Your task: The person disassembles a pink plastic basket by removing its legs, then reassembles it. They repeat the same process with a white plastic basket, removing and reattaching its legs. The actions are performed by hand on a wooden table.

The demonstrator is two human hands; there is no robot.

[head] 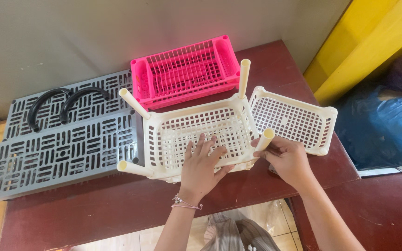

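A cream plastic lattice basket (182, 128) lies on the dark red table (94, 209), with cream tube legs sticking out of its corners. My left hand (202, 167) rests flat on the basket's lattice, fingers spread. My right hand (287, 158) grips the tube leg (264, 141) at the basket's near right corner. A second cream basket (294, 118) sits just to the right, touching the first. A bracelet circles my left wrist.
A pink lattice basket (184, 72) stands behind, against the wall. Grey slotted panels (61, 148) lie at left with two black curved handles (59, 104) on them. A yellow post and blue plastic bags (382, 125) are at right, beyond the table edge.
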